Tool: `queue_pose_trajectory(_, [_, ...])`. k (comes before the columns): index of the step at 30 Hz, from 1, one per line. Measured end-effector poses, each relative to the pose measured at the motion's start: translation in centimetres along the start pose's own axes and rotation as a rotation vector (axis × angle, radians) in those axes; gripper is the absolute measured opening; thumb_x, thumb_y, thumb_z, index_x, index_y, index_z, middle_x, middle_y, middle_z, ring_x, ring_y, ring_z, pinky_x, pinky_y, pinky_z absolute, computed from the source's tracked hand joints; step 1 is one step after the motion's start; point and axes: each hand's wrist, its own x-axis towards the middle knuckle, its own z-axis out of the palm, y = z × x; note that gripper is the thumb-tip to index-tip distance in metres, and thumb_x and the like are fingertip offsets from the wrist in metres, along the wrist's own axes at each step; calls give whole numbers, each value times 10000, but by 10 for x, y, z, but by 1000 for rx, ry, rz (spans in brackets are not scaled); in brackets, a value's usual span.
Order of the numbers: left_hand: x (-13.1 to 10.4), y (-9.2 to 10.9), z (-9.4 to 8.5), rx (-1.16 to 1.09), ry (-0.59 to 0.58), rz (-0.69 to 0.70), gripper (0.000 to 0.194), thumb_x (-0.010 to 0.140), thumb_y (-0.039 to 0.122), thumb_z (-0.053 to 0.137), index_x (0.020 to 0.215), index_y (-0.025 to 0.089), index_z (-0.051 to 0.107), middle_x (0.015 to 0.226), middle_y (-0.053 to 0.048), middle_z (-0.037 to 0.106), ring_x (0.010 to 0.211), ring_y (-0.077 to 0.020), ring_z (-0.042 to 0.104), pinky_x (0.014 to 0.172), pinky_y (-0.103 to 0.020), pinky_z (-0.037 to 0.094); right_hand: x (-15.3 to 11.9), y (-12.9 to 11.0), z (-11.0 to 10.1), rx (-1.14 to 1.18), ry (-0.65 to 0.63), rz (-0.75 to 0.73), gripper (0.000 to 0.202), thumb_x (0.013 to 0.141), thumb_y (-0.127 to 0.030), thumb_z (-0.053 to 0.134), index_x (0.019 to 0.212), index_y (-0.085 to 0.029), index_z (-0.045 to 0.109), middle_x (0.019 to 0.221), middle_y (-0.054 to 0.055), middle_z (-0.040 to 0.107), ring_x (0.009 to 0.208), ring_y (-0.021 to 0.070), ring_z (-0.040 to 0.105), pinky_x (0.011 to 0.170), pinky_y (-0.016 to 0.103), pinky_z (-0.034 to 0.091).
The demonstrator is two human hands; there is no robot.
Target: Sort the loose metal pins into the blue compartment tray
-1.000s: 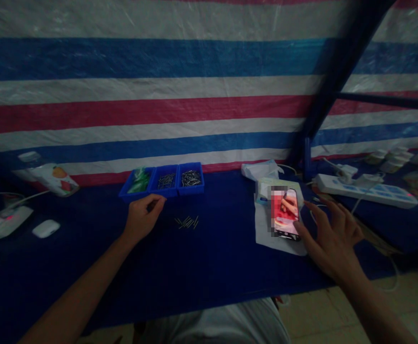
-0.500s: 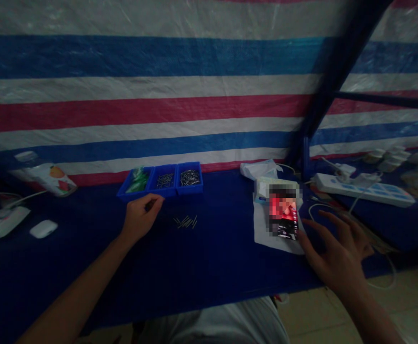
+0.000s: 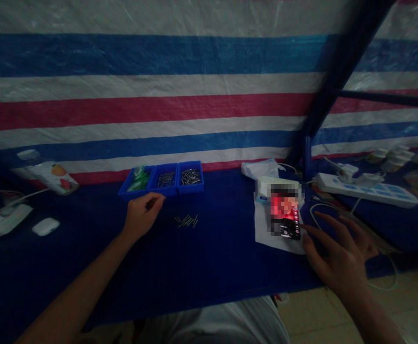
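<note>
My left hand [image 3: 143, 215] is closed in a pinch just in front of the blue bins; whatever it may hold is hidden. The left bin holds a green bag [image 3: 139, 179], the middle bin [image 3: 166, 180] and the right bin [image 3: 190, 177] hold small metal pins. A loose pile of pins [image 3: 186, 220] lies on the blue table right of that hand. My right hand [image 3: 341, 248] has its fingers spread beside a lit phone [image 3: 289, 228], which leans on a white packet [image 3: 263, 187] over a white sheet [image 3: 262, 222].
A bottle [image 3: 53, 176] and a white case [image 3: 46, 226] are at the left. Crumpled tissue [image 3: 262, 168] is behind the packet. A white power strip [image 3: 368, 190] with cables and some jars [image 3: 397, 157] are at the right. Striped sheeting [image 3: 158, 105] hangs behind the table.
The fingers of my right hand have shifted slightly near the phone's edge. My left hand keeps its pinch in nearly the same place. The whole view has moved very slightly.
</note>
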Motion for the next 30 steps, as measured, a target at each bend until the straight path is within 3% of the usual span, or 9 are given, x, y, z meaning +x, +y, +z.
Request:
queue_pose_trajectory(11, [0,-1,0,-5,-16,-1,282,859,396,535,798,180,704,648,-3,657,589,-163,581,562,-262,411,5,-25,3,-70,-189,-60,393,884,-477,474,1084,-221,695,1349,160,468,1284,439,353,940,604,335])
queue_pose_trajectory(17, [0,2,-1,-8,-8,11,290,856,394,537,778,168,701,642,-4,656,584,-159,579,556,-255,413,3,-25,9,-85,-279,-89,458,882,-530,459,1209,-264,638,1454,146,344,1325,436,301,960,617,331])
queue_pose_trajectory(23, [0,3,-2,3,-17,-2,279,862,382,528,782,174,695,647,-1,652,589,-158,576,563,-259,417,2,-22,9,-66,-286,-70,418,887,-512,461,1201,-301,640,1480,113,340,1336,428,293,954,626,334])
queue_pose_trajectory(30, [0,1,-2,-21,-12,8,284,870,392,528,806,173,698,651,-9,655,576,-154,570,553,-258,413,-2,-22,0,14,-131,-55,307,886,-421,494,1008,-265,728,1384,109,475,1307,424,343,962,600,326])
